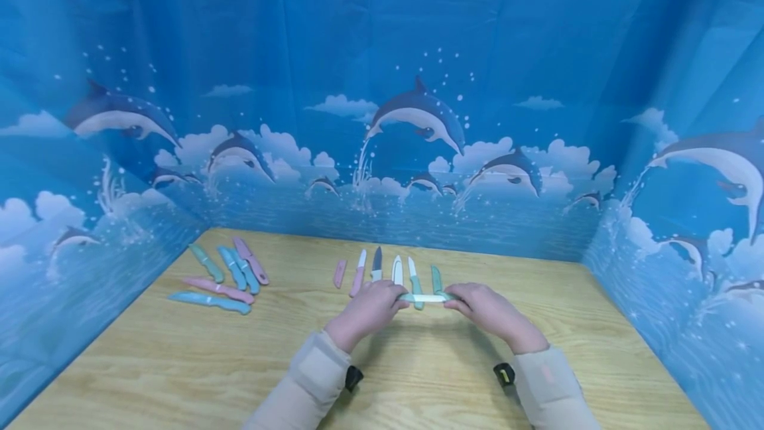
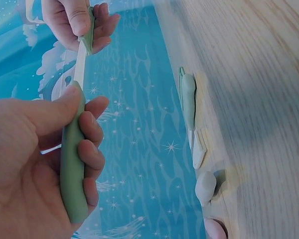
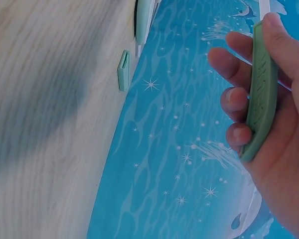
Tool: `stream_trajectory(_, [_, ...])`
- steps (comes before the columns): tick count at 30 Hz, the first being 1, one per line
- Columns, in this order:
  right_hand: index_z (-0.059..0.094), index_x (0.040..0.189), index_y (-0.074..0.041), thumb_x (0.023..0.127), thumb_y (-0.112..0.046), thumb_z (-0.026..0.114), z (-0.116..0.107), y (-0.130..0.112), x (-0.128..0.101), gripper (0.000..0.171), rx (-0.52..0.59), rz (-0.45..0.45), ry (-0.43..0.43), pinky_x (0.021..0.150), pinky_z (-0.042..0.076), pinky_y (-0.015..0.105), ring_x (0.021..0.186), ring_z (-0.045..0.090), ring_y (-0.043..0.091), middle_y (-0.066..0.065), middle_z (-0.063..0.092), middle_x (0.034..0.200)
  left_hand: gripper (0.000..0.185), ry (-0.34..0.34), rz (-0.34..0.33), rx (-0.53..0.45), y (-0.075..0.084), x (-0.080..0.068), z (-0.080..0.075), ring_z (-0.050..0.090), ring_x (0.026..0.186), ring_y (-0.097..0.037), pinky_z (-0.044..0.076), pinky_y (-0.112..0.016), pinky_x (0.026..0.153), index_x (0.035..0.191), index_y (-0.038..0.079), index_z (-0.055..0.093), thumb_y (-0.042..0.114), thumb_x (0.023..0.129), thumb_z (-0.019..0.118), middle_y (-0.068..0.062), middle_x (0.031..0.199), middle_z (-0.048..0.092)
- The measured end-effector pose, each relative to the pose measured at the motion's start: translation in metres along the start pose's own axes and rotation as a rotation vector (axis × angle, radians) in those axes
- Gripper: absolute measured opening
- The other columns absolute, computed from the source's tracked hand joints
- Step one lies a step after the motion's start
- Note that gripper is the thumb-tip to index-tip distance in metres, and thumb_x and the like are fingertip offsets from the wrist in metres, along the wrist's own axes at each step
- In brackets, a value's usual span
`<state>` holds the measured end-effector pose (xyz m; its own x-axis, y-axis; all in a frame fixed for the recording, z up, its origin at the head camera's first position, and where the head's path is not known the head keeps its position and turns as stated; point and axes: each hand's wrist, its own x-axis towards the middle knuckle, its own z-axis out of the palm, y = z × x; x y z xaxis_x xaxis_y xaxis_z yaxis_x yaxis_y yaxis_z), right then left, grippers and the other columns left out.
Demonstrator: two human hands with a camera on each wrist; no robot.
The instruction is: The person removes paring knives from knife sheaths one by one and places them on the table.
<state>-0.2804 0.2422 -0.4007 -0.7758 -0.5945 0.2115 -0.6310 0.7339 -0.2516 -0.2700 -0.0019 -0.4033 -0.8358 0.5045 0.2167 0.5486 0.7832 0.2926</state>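
My left hand [image 1: 382, 300] grips the green handle [image 2: 72, 164] of a small knife, thumb along its top. Its white blade [image 1: 426, 298] runs to the right, bare along most of its length [image 2: 79, 64]. My right hand [image 1: 471, 304] pinches a green sheath [image 3: 261, 89] between thumb and fingers at the blade's tip [image 2: 88, 35]. Both hands hover just above the wooden table [image 1: 418, 377], in front of a row of knives.
Behind the hands lie a pink sheath [image 1: 339, 273], a pink-handled knife [image 1: 358, 274], a dark-bladed knife [image 1: 377, 264], a green-handled knife [image 1: 414, 277] and a green sheath [image 1: 436, 279]. Several sheathed knives [image 1: 229, 271] lie at the left. Blue dolphin-print walls [image 1: 418, 151] enclose the table.
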Motion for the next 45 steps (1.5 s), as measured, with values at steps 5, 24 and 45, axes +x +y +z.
stream_trajectory(5, [0.067,0.101,-0.011,0.098,-0.034,0.054,-0.006,0.015,-0.006,0.027,-0.044,0.058,0.016,0.072,0.053,0.031,0.079,0.062,0.009,-0.003,0.068,0.087,0.023,0.018,-0.029,-0.036,-0.004,0.004,0.0,0.065,0.096,-0.019,0.045,-0.043,0.1,0.11,0.011,0.069,0.026,0.095,0.06,-0.002,0.101,0.071])
stream_trajectory(24, [0.049,0.117,-0.001,0.097,-0.015,0.058,-0.003,0.06,-0.032,0.026,0.139,0.354,-0.057,0.078,0.053,0.042,0.093,0.065,0.025,0.012,0.066,0.101,0.021,-0.043,-0.24,-0.231,0.009,0.04,0.019,0.049,0.054,-0.01,0.042,-0.024,0.05,0.098,0.007,0.068,0.027,0.094,0.063,0.0,0.072,0.063])
stream_trajectory(45, [0.071,0.101,-0.011,0.084,-0.006,0.072,0.012,0.12,0.011,0.018,-0.073,-0.19,-0.085,0.084,0.054,0.038,0.094,0.064,0.022,0.003,0.068,0.1,0.03,-0.166,-0.427,0.04,0.055,0.149,0.068,0.061,0.074,-0.014,0.053,-0.028,0.066,0.081,0.013,0.07,0.04,0.091,0.064,-0.001,0.082,0.067])
